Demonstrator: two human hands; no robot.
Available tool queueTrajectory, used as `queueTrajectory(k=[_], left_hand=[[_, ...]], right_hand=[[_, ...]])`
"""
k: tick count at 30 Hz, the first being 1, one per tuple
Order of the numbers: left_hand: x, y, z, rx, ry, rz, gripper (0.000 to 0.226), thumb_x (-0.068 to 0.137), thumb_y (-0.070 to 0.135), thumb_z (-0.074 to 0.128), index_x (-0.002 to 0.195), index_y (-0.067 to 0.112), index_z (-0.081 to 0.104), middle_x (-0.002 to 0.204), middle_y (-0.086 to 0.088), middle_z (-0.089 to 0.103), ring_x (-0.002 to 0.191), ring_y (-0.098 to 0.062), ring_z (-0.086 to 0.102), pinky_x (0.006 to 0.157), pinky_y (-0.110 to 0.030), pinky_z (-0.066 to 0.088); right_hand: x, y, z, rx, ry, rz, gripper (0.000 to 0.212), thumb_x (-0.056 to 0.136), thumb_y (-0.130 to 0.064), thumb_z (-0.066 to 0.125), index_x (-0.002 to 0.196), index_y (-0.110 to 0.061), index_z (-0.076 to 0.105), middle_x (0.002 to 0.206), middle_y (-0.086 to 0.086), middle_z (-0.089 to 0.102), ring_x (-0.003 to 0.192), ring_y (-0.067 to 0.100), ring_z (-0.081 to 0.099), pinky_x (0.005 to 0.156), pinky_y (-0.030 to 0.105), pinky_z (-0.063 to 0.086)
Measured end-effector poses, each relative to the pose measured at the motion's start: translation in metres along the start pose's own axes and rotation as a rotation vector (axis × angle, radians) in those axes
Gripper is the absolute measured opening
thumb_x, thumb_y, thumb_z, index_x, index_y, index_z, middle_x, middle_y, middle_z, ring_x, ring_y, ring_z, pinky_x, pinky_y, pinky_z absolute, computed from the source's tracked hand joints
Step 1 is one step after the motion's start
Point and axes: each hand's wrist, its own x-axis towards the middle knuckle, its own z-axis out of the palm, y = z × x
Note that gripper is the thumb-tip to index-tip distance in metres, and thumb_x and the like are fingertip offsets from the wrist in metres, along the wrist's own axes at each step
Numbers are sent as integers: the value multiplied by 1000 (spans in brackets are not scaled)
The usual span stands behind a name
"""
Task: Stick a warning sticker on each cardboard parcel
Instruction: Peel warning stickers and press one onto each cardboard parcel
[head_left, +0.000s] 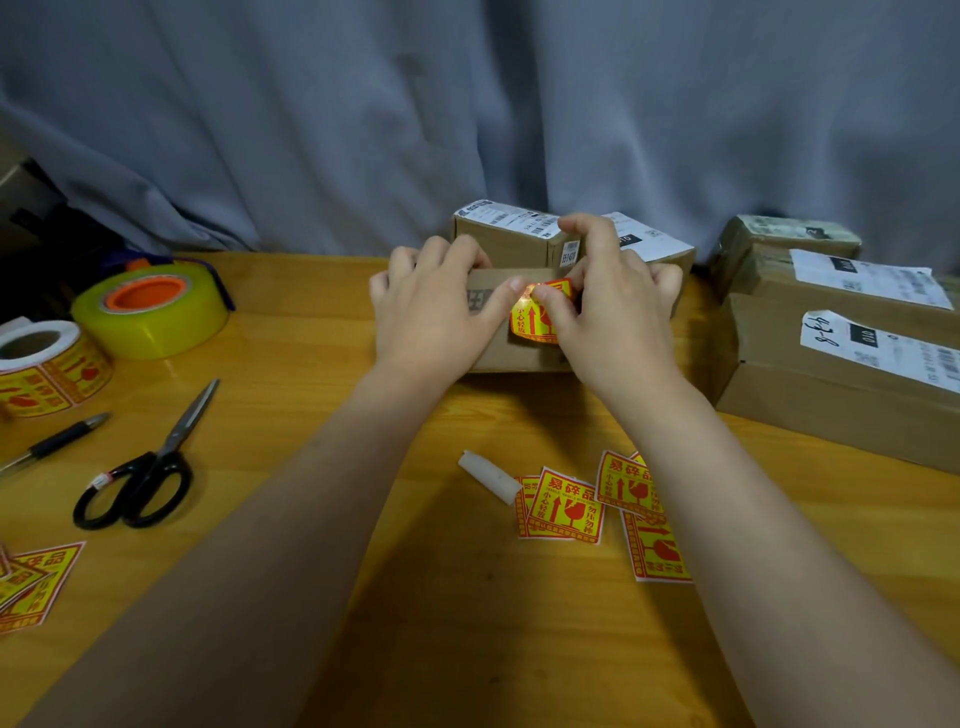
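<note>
With right-hand fingers (548, 304) curling, pinching the upper edge of a yellow-and-red warning sticker (535, 327) against the brown face of a cardboard parcel (511, 358), right hand (610, 317) arching over its right end. Gripping the same parcel with the left hand (431, 317), fingers hooking over the far edge, thumb touching the sticker's upper left corner. Working mid-table (322, 374), just in front of two labelled parcels (511, 241), with stacked parcels (831, 384) lying to the right. Leaving loose stickers (566, 509) and a white paper curl (491, 475) lying nearer, and scissors (150, 467), pen (57, 441), tape roll (150, 317) and sticker roll (49, 369) lying at the left.
</note>
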Motion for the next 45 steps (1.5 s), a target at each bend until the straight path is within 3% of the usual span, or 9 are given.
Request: queueTrajectory(k=[7, 11, 13, 16, 20, 24, 33, 39, 45], left_hand=[[0, 0, 0, -21, 3, 3, 40, 86, 59, 45, 103, 24, 53, 110, 2, 54, 109, -23, 42, 86, -36, 26], [4, 1, 0, -18, -14, 0, 39, 86, 59, 45, 102, 25, 53, 110, 3, 53, 109, -22, 42, 82, -33, 21], [3, 0, 1, -3, -6, -3, 39, 86, 60, 44, 102, 24, 52, 109, 3, 53, 108, -22, 42, 82, -33, 21], [0, 5, 5, 70, 35, -4, 44, 86, 63, 40, 102, 23, 52, 108, 1, 53, 106, -24, 43, 82, -35, 24], [1, 5, 6, 126, 42, 23, 47, 87, 63, 37, 103, 21, 52, 108, -1, 53, 105, -25, 44, 83, -37, 26], [5, -4, 1, 59, -46, 72, 42, 89, 59, 39, 106, 22, 51, 112, 0, 51, 109, -24, 42, 86, -38, 26], [15, -1, -11, 265, -326, 145, 92, 61, 82, 49, 130, 22, 36, 131, -2, 39, 121, -27, 34, 92, -46, 32], [12, 0, -9, 404, -390, 243, 115, 50, 84, 57, 138, 19, 24, 136, -5, 34, 123, -29, 34, 93, -49, 36], [4, -13, -6, 518, -264, 366, 104, 55, 80, 61, 133, 18, 31, 128, -7, 41, 114, -30, 40, 88, -46, 40]], right_hand=[[0, 7, 1, -102, -3, 24, 40, 88, -48, 53, 121, -26, 46, 102, 1, 65, 107, 26, 53, 84, 38, 27], [2, 28, 1, 16, 9, 171, 39, 83, -54, 56, 115, -32, 60, 114, 3, 45, 113, 25, 40, 92, 37, 31], [2, 30, 7, 280, -47, 178, 33, 86, -43, 59, 116, -30, 63, 117, 3, 43, 113, 18, 43, 93, 23, 38], [3, 23, 16, 370, -66, 177, 28, 87, -37, 60, 111, -23, 63, 116, 2, 47, 98, 6, 44, 72, -1, 31], [7, 24, 18, 370, -54, 169, 26, 88, -38, 59, 109, -23, 63, 118, 2, 50, 96, 3, 42, 70, 9, 33], [8, 28, 17, 360, -56, 149, 25, 89, -37, 58, 110, -24, 64, 120, 2, 51, 102, 5, 44, 71, 0, 27], [13, 27, 18, 334, -48, 167, 27, 87, -42, 59, 108, -27, 65, 118, 1, 53, 103, 8, 47, 66, 3, 26], [13, 29, 20, 315, -118, 185, 32, 86, -47, 57, 111, -28, 60, 123, 0, 45, 116, 24, 45, 93, 36, 45], [-4, 42, 17, 326, -308, 59, 58, 73, -37, 76, 123, -30, 48, 128, -3, 30, 127, 17, 28, 104, 27, 30]])
